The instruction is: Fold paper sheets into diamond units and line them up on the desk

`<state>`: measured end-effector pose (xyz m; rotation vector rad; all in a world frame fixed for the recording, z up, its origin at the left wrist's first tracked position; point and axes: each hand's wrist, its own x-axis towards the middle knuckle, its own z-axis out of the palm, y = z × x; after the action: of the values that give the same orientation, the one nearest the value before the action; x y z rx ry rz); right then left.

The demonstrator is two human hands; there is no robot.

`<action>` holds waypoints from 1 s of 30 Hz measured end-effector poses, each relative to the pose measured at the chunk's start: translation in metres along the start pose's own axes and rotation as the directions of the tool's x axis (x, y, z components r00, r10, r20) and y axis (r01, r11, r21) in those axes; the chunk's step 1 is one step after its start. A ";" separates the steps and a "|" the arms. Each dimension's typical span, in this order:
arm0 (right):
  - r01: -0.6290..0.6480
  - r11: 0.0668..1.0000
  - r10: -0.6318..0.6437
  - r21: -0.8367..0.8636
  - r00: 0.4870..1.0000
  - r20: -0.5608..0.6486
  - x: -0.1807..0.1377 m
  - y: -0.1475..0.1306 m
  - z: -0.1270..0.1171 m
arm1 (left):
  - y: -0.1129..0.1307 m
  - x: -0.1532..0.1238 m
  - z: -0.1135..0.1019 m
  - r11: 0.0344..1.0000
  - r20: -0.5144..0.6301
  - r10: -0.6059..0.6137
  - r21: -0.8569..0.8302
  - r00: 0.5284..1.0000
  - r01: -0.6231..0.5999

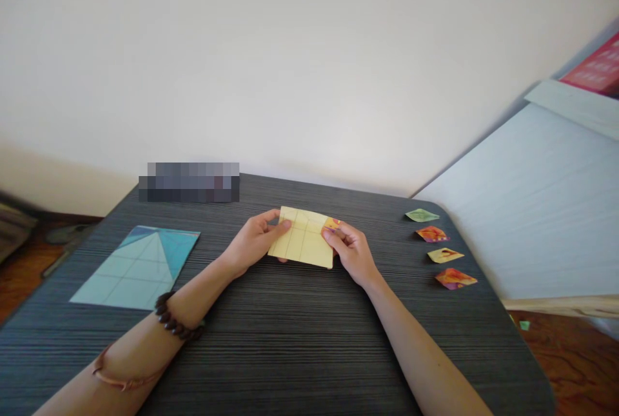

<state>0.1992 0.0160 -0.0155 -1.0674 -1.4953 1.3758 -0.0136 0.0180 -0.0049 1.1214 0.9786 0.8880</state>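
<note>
Left hand (pixel 255 240): closed in a pinch on the left edge of the yellow sheet (pixel 302 242), thumb on top, remaining fingers underneath. Right hand (pixel 352 249): closed in a matching pinch on the right edge, fingertips over a corner where an orange printed side shows.

The sheet is at the middle of the table (pixel 290 351), near edge low over the surface and far edge slightly raised. Whether the near edge touches the table cannot be determined. Gripping two opposite edges appears to hold the sheet taut and flat, so that its grid of creases reads clearly.

A larger blue sheet (pixel 138 267), also creased, lies flat to the left, well apart from the hands. This position probably leaves it within reach without obstructing the working zone. Four small folded pieces (pixel 432 233) lie in a row along the right edge of the table, each apart from its neighbour, apparently set aside in order. A beaded bracelet (pixel 176 319) is on the left wrist. A pale mattress (pixel 532 209) adjoins the table on the right.
</note>
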 end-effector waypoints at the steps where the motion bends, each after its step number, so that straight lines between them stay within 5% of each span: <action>1: 0.018 1.000 -0.018 -0.023 1.000 0.019 0.000 0.000 0.000 | 0.001 0.000 0.000 1.000 -0.007 -0.007 0.003 1.000 0.007; 8: 0.265 0.866 -0.251 -0.423 0.964 0.090 -0.004 -0.002 0.004 | 0.017 -0.005 -0.003 0.981 -0.013 -0.194 0.018 0.981 0.195; 12: 0.306 0.791 -0.303 -0.531 0.948 0.095 -0.005 -0.004 0.000 | 0.016 -0.006 -0.003 0.947 -0.047 -0.030 0.317 0.998 0.043; 17: 0.308 0.712 -0.304 -0.631 0.945 0.118 0.000 -0.002 -0.010 | 0.008 -0.004 -0.008 0.766 -0.090 0.232 0.631 0.968 -0.125; 24: 0.325 0.541 -0.280 -0.776 0.939 0.199 -0.003 0.006 -0.007 | 0.000 0.001 -0.030 0.372 0.166 0.321 0.883 0.932 -0.285; 28: 0.400 0.371 -0.242 -0.838 0.913 0.329 -0.017 0.006 -0.007 | -0.005 0.002 -0.033 0.341 0.167 0.334 0.896 0.928 -0.284; 30: 0.399 0.361 -0.275 -0.843 0.909 0.312 -0.025 0.004 -0.007 | -0.005 0.002 -0.032 0.338 0.209 0.319 0.886 0.925 -0.317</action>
<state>0.2139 -0.0057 -0.0198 -1.1553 -2.4922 0.2180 -0.0431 0.0285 -0.0146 2.3579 1.3183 0.5981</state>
